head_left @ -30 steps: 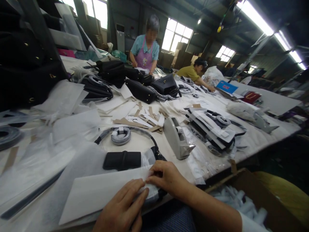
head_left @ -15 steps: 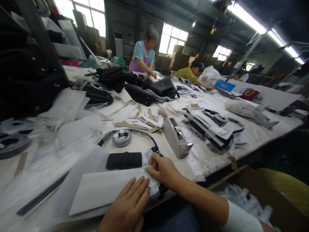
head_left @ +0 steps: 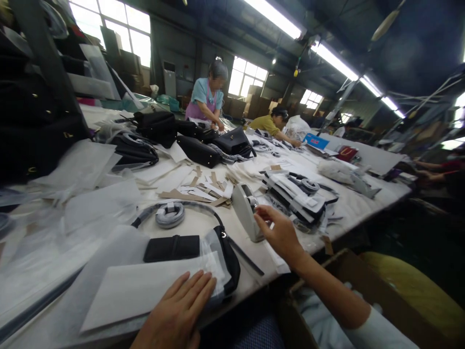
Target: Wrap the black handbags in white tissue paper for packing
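Note:
My left hand (head_left: 178, 310) lies flat, fingers stretched out, on a white foam sheet (head_left: 141, 288) wrapped over a black bag (head_left: 227, 259) at the table's near edge. My right hand (head_left: 278, 232) has reached to the grey tape dispenser (head_left: 247, 211), its fingers curled at the cutter end; whether tape is between them I cannot make out. A black pouch (head_left: 171, 247) lies just behind the sheet. The bag's wrapped strap (head_left: 189, 206) loops around a coiled grey strap (head_left: 169, 215).
Cardboard strips and paper pieces (head_left: 203, 186) litter the middle of the table. Wrapped straps (head_left: 296, 191) are stacked right of the dispenser. Black bags (head_left: 198, 145) stand farther back. Two people (head_left: 208, 97) work at the far end. A cardboard box (head_left: 348, 271) sits below right.
My right hand left the foam sheet's corner and moved up and right to the tape dispenser. My left hand stayed flat on the sheet. The view tilted upward.

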Motion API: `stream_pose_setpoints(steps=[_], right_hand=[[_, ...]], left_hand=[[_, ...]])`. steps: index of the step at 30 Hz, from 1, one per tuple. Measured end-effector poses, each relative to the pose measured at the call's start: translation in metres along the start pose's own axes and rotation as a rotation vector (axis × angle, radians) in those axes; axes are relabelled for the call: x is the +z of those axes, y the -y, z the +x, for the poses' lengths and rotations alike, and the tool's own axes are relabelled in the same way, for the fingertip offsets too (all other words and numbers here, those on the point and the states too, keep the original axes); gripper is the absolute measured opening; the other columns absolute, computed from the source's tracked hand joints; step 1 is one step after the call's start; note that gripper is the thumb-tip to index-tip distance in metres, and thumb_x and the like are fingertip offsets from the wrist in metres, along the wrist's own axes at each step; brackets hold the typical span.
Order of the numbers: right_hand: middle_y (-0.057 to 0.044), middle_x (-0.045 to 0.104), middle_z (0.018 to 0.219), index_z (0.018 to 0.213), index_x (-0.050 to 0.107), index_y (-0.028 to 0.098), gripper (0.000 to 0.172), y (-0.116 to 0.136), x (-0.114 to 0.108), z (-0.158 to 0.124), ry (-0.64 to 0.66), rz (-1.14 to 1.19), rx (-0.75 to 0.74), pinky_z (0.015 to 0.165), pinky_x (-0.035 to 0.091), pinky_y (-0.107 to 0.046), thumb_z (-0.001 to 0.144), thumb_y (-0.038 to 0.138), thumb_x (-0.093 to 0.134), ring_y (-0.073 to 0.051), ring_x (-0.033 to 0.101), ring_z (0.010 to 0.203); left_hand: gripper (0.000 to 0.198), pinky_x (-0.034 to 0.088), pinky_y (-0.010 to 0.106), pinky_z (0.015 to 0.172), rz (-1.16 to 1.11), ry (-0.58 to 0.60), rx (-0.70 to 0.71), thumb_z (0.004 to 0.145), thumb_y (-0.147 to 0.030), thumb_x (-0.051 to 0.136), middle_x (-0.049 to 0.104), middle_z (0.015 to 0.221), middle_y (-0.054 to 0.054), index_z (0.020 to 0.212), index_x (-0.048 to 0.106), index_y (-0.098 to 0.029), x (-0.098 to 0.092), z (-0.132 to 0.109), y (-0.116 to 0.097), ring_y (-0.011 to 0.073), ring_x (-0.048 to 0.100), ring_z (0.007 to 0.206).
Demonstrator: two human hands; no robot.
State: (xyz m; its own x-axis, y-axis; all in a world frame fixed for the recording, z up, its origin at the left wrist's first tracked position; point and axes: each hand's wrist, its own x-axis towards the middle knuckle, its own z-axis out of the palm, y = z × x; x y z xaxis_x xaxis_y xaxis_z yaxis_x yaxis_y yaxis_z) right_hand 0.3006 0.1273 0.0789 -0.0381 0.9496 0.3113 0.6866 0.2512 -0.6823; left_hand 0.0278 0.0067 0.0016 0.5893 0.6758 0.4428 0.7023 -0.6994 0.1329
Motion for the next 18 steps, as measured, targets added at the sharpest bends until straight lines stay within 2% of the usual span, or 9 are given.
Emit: stream_pose_setpoints(steps=[2,4,6,8,11,14,18], right_hand=[[-0.008,0.071,0.105,0.101,0.068,0.020,0.026,-0.019,-0.021,0.015,-0.033,-0.020,0.125,0.094,0.044,-0.036,0.084,0.038,0.063,-0.023,0.063,0.099],[-0.008,0.073,0.093,0.087,0.072,0.018,0.029,-0.037,-0.030,0.027,0.027,-0.004,0.228,0.089,0.044,-0.037,0.081,0.045,0.064,-0.025,0.064,0.094],[-0.007,0.073,0.079,0.074,0.073,0.016,0.038,-0.052,-0.030,0.035,0.099,0.046,0.323,0.082,0.045,-0.037,0.079,0.053,0.064,-0.026,0.065,0.085],[-0.008,0.074,0.079,0.073,0.074,0.015,0.045,-0.060,-0.025,0.040,0.145,0.125,0.428,0.079,0.045,-0.035,0.078,0.058,0.063,-0.025,0.065,0.084],[-0.009,0.076,0.088,0.083,0.076,0.015,0.043,-0.062,-0.018,0.045,0.168,0.258,0.561,0.079,0.044,-0.034,0.073,0.057,0.068,-0.023,0.065,0.089],[-0.008,0.076,0.087,0.082,0.075,0.016,0.036,-0.056,-0.018,0.048,0.147,0.367,0.662,0.083,0.044,-0.036,0.067,0.049,0.074,-0.023,0.065,0.092],[-0.006,0.076,0.088,0.080,0.073,0.018,0.031,-0.042,-0.030,0.045,0.074,0.509,0.685,0.088,0.044,-0.036,0.064,0.044,0.077,-0.022,0.066,0.097]], left_hand=[[0.080,0.044,0.033,0.110,0.006,-0.023,0.007,0.060,-0.008,0.049,0.059,0.140,0.003,0.139,0.051,-0.019,0.003,-0.001,0.001,0.0186,0.058,0.125],[0.079,0.043,0.032,0.110,0.012,-0.027,0.011,0.061,-0.008,0.049,0.060,0.140,0.002,0.139,0.051,-0.019,0.005,-0.002,0.001,0.0177,0.058,0.125],[0.080,0.042,0.031,0.112,0.022,-0.008,0.003,0.061,-0.006,0.048,0.059,0.141,0.000,0.140,0.050,-0.020,0.005,-0.003,0.002,0.0163,0.056,0.127],[0.082,0.039,0.030,0.114,0.026,0.014,-0.002,0.060,-0.004,0.047,0.057,0.142,-0.001,0.140,0.049,-0.022,0.005,-0.004,0.002,0.0150,0.054,0.129],[0.082,0.037,0.029,0.115,0.024,0.002,0.009,0.060,-0.003,0.047,0.057,0.143,-0.002,0.139,0.050,-0.022,0.008,-0.005,0.005,0.0141,0.054,0.129],[0.081,0.038,0.028,0.114,0.039,-0.014,0.031,0.061,-0.002,0.046,0.057,0.143,-0.002,0.140,0.050,-0.021,0.014,-0.007,0.009,0.0135,0.055,0.129],[0.081,0.041,0.029,0.112,0.090,-0.024,0.065,0.062,0.000,0.045,0.056,0.143,-0.003,0.140,0.050,-0.021,0.018,-0.009,0.012,0.0140,0.055,0.129]])
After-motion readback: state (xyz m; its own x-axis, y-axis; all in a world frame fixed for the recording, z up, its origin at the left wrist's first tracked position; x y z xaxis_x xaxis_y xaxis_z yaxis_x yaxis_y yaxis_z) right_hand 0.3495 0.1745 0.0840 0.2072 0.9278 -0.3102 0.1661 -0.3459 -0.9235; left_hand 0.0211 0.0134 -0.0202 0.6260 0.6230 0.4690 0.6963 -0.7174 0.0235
